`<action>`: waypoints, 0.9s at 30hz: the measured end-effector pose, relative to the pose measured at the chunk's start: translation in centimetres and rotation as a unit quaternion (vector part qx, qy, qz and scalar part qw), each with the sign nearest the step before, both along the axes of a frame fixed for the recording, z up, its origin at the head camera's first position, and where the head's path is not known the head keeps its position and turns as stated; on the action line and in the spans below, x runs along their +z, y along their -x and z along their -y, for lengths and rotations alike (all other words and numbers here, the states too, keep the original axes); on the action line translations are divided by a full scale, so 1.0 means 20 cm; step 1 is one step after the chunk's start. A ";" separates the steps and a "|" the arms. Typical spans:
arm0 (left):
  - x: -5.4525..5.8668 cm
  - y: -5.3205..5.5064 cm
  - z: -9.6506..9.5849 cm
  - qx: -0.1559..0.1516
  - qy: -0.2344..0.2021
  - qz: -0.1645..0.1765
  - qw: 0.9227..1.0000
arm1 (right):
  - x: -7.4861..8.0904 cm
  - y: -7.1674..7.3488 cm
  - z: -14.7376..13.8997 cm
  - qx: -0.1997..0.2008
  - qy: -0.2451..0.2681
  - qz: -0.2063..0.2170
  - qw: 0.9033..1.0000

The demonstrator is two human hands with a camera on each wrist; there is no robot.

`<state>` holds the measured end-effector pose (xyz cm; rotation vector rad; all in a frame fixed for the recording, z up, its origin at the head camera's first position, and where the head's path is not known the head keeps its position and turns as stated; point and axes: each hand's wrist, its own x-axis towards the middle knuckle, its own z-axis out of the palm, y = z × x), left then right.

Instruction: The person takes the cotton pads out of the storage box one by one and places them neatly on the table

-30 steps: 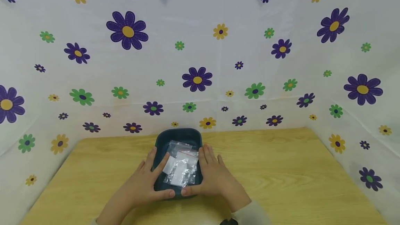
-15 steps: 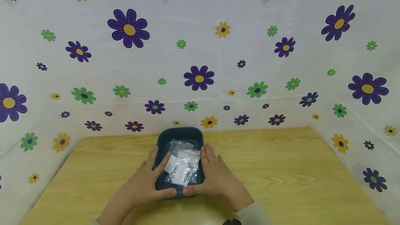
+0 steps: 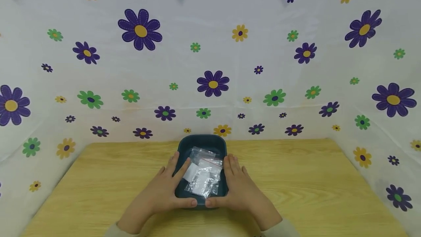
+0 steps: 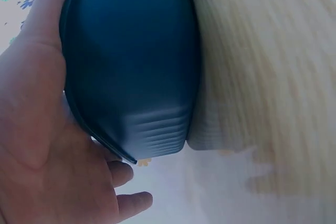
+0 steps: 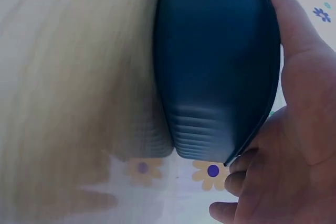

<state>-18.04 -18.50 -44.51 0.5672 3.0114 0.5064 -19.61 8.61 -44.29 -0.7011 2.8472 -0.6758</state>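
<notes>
A dark teal plastic bin point(image 3: 202, 140) stands on the table between the two hands. Inside lie several clear zip bags point(image 3: 207, 178) with white pieces in them, overlapping one another. My left hand point(image 3: 161, 191) presses the bin's left side, thumb along the near rim and one straight finger reaching over the side rim. On the other side my right hand point(image 3: 241, 191) rests with straight fingers along the wall, its thumb also on the near rim. In the wrist views the bin's ribbed outer wall point(image 4: 157, 129) shows, with palms beside the rim.
The wooden table point(image 3: 306, 182) extends to both sides of the bin. A white cloth point(image 3: 184, 65) printed with purple, yellow and green flowers closes in the back and sides, close behind the bin's far end.
Both hands and the bin have shifted to the right along the table, with the bags still inside. The head view has also swung slightly. Finger positions look the same.
</notes>
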 end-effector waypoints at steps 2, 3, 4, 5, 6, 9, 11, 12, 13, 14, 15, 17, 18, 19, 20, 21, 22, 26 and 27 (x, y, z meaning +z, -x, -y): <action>0.00 0.00 0.00 0.002 0.002 -0.004 1.000 | 0.00 0.00 0.00 -0.001 0.002 -0.001 1.000; 0.00 -0.01 0.00 0.004 0.003 -0.007 1.000 | 0.00 0.00 0.00 -0.001 0.003 -0.001 1.000; 0.00 -0.01 0.00 0.006 0.005 -0.007 1.000 | 0.00 0.00 0.00 -0.001 0.003 0.000 1.000; 0.00 -0.01 0.00 0.007 0.004 -0.006 1.000 | 0.00 0.00 0.00 -0.001 0.003 0.000 1.000; -0.01 -0.02 0.00 0.006 0.002 -0.003 1.000 | 0.00 0.00 0.00 -0.002 0.002 0.001 1.000; -0.01 -0.03 -0.01 0.001 -0.014 0.001 1.000 | 0.00 -0.01 -0.01 -0.002 0.003 0.005 1.000; -0.01 -0.03 -0.02 -0.001 -0.022 0.004 1.000 | 0.01 -0.01 -0.02 -0.001 0.007 0.008 1.000; -0.02 -0.03 -0.03 -0.001 -0.022 0.004 1.000 | 0.01 -0.01 -0.02 -0.001 0.008 0.010 1.000; -0.02 -0.03 -0.03 0.000 -0.020 0.001 1.000 | 0.01 -0.01 -0.02 0.000 0.010 0.011 1.000; -0.02 -0.03 -0.03 0.000 -0.017 -0.002 1.000 | 0.01 -0.02 -0.02 0.000 0.012 0.011 1.000; -0.02 -0.03 -0.03 -0.001 -0.013 -0.006 1.000 | 0.01 -0.02 -0.02 0.001 0.012 0.011 1.000; -0.03 -0.03 -0.03 -0.003 -0.005 -0.014 1.000 | 0.01 -0.02 -0.02 0.003 0.012 0.008 1.000; -0.03 -0.03 -0.03 -0.005 -0.002 -0.020 1.000 | 0.01 -0.03 -0.02 0.003 0.010 0.005 1.000; -0.03 -0.03 -0.02 -0.008 0.001 -0.027 1.000 | 0.01 -0.03 -0.02 0.002 0.009 0.001 1.000; -0.03 -0.03 -0.02 -0.010 0.004 -0.033 0.999 | 0.01 -0.03 -0.02 0.002 0.005 -0.002 1.000; -0.03 -0.02 -0.02 -0.011 0.009 -0.039 0.999 | 0.00 -0.03 -0.02 0.001 0.004 -0.004 1.000; -0.03 -0.02 -0.01 -0.012 0.013 -0.044 0.999 | 0.00 -0.03 -0.01 -0.001 0.001 -0.007 1.000; -0.01 -0.02 0.00 -0.006 0.031 -0.053 0.998 | -0.01 -0.03 -0.01 -0.004 -0.010 -0.010 1.000; -0.01 -0.02 0.00 -0.003 0.033 -0.052 0.998 | -0.01 -0.03 0.00 -0.003 -0.010 -0.010 1.000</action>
